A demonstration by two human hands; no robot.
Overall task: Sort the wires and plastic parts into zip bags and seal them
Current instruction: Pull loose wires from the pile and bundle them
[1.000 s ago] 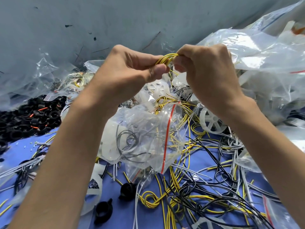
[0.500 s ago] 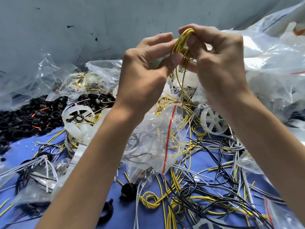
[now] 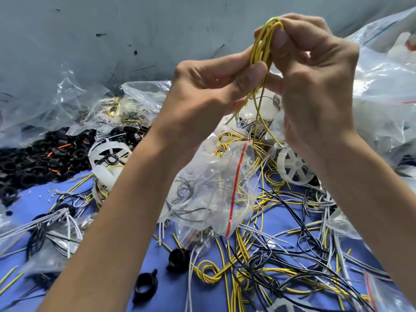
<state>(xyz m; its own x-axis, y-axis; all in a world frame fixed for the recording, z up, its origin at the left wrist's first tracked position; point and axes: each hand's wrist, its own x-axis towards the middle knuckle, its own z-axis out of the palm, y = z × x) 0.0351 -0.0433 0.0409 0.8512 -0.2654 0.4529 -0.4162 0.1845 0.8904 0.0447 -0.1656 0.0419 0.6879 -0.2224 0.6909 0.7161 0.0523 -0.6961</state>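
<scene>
Over the blue tabletop [image 3: 24,206], left hand [image 3: 202,93] and right hand [image 3: 315,86] each pinch the looped yellow wire [image 3: 261,48].

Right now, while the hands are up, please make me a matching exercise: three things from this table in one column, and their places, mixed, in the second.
Things:
1. looped yellow wire bundle
2. clear zip bag holding thin dark wires
3. heap of black plastic rings

Places:
A. far left on the blue table
B. lifted, pinched by left hand and right hand
C. centre, between the two forearms

Pairs: 1-B, 2-C, 3-A
</scene>
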